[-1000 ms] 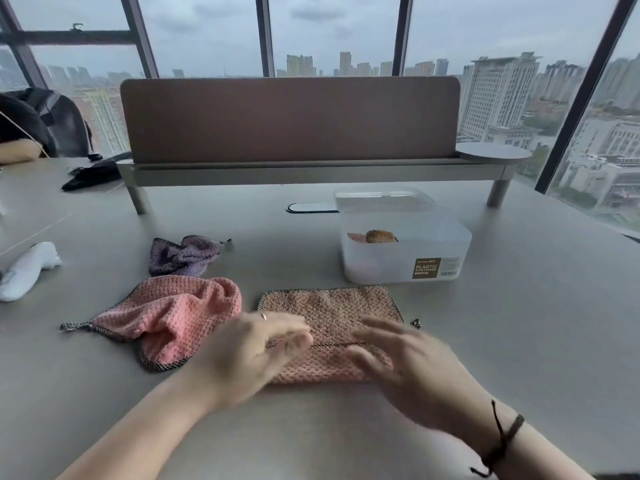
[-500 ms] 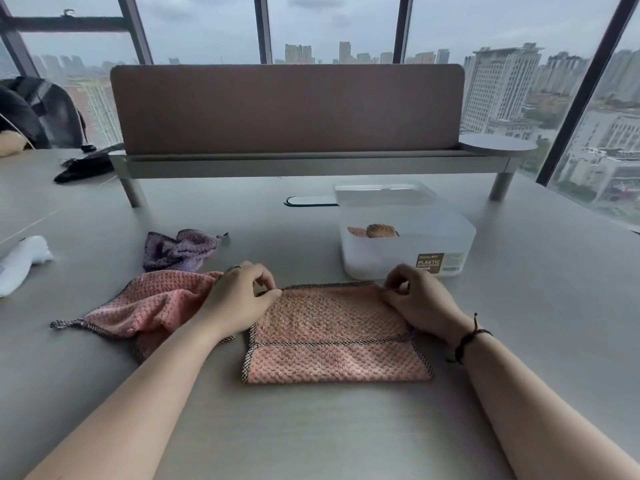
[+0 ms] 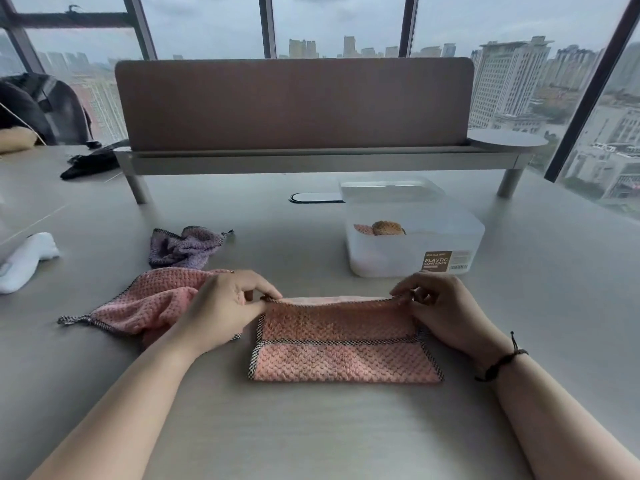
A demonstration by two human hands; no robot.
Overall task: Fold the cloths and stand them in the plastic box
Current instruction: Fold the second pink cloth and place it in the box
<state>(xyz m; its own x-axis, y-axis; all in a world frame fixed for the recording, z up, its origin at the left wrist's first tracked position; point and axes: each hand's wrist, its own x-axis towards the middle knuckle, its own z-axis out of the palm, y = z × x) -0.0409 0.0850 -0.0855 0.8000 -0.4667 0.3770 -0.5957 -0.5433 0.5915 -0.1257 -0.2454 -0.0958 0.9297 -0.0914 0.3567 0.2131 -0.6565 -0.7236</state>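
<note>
— What do we see the cloths are made of?

— We see the pink cloth (image 3: 346, 344) as a nubby, waffle-textured fabric, matt, edged with black-and-white checked trim. A second pink cloth (image 3: 152, 303) beside it has the same bumpy weave, and so does the crumpled purple cloth (image 3: 183, 247).

— And the box?

— The plastic box (image 3: 415, 247) looks frosted and translucent, smooth, with a printed paper label on its front. Rolled cloths (image 3: 381, 228) inside show the same knobbly fabric.

— The surface under it all?

— We see the table (image 3: 311, 427) as smooth, grey and matt with a faint sheen. The screen (image 3: 294, 102) behind looks like soft, matt, brownish felt, on a smooth grey metal-looking shelf (image 3: 311, 162).
</note>
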